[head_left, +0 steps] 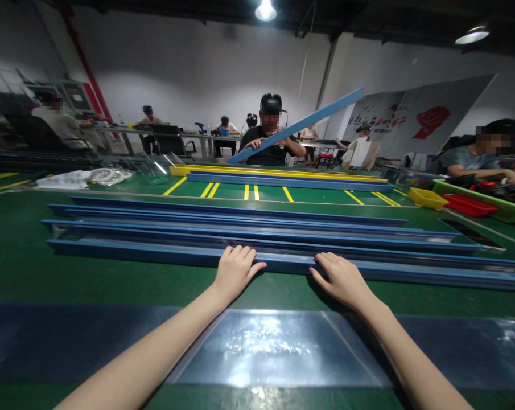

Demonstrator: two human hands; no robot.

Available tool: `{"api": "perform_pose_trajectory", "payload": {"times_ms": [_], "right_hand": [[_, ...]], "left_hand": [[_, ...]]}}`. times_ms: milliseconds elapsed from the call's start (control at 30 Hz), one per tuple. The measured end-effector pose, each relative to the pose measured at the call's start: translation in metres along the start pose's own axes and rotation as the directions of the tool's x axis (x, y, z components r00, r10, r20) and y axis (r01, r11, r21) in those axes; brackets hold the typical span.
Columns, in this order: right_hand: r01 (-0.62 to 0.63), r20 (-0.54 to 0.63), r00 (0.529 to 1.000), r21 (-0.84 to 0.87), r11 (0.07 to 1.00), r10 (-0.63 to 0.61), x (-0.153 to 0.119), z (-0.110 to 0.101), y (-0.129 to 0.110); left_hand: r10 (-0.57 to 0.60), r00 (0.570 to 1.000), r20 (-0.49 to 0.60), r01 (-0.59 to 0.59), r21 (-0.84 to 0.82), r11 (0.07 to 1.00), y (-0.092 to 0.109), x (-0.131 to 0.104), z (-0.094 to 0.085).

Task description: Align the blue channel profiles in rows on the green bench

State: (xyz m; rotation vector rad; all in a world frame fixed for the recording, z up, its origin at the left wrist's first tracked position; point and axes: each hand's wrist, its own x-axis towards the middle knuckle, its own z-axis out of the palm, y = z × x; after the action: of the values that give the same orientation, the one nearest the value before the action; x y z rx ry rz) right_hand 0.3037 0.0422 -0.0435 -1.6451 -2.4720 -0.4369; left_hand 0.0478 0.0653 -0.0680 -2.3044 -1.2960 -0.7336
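Note:
Both my hands are on the nearest long blue channel strip (287, 262), which lies crosswise on the green table. My left hand (235, 267) curls its fingers over the strip's upper edge, thumb along the near side. A short way to the right, my right hand (338, 276) grips the same strip in the same manner. Just behind it lie several more blue strips (223, 215), roughly parallel. Between my forearms and the table's near side, a clear plastic sheet (278, 347) lies flat and shiny.
Beyond a row of yellow tape marks lie a yellow strip (283, 172) and another blue strip (291, 181). A person opposite holds a slanted blue strip (308, 121). Right of centre are a yellow bin (428, 199), a red tray (468, 206) and a dark flat panel (470, 233).

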Motion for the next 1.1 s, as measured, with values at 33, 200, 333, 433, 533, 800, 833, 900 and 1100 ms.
{"api": "perform_pose_trajectory", "payload": {"times_ms": [33,200,333,433,533,800,833,900,1100], "right_hand": [[0.000,0.000,1.000,0.012,1.000,0.000,0.001,0.001,-0.001],[-0.033,-0.025,0.999,0.000,0.999,0.033,0.002,0.006,-0.003],[-0.039,-0.039,0.999,-0.010,0.999,0.039,0.002,0.007,-0.003],[-0.033,-0.040,0.999,-0.008,0.999,0.032,0.003,0.006,-0.003],[-0.036,-0.037,0.999,0.011,0.999,0.037,0.003,0.004,-0.003],[-0.041,0.021,0.999,-0.009,0.999,0.041,0.005,-0.003,-0.003],[-0.043,0.032,0.999,-0.012,0.999,0.044,0.005,-0.004,-0.004],[-0.048,0.052,0.997,-0.017,0.999,0.049,0.004,-0.007,-0.004],[-0.047,0.064,0.997,0.010,0.999,0.046,0.001,-0.014,-0.004]], "left_hand": [[0.000,1.000,-0.001,0.000,-0.004,1.000,0.000,0.000,0.000],[0.000,1.000,-0.009,-0.001,-0.021,1.000,0.000,0.000,0.000],[0.000,1.000,-0.006,0.000,-0.006,1.000,0.000,0.000,0.000],[-0.004,1.000,-0.004,0.004,-0.012,1.000,0.000,0.000,0.000],[-0.008,1.000,-0.008,0.008,-0.031,0.999,0.000,0.000,0.000],[0.006,0.999,-0.051,-0.011,-0.086,0.996,-0.002,-0.001,0.001],[0.010,0.998,-0.056,-0.015,-0.083,0.996,-0.003,-0.001,0.001],[0.027,0.998,-0.061,-0.032,-0.075,0.997,-0.002,-0.002,0.000],[0.092,0.993,-0.077,-0.094,-0.026,0.995,-0.003,-0.002,-0.003]]}}
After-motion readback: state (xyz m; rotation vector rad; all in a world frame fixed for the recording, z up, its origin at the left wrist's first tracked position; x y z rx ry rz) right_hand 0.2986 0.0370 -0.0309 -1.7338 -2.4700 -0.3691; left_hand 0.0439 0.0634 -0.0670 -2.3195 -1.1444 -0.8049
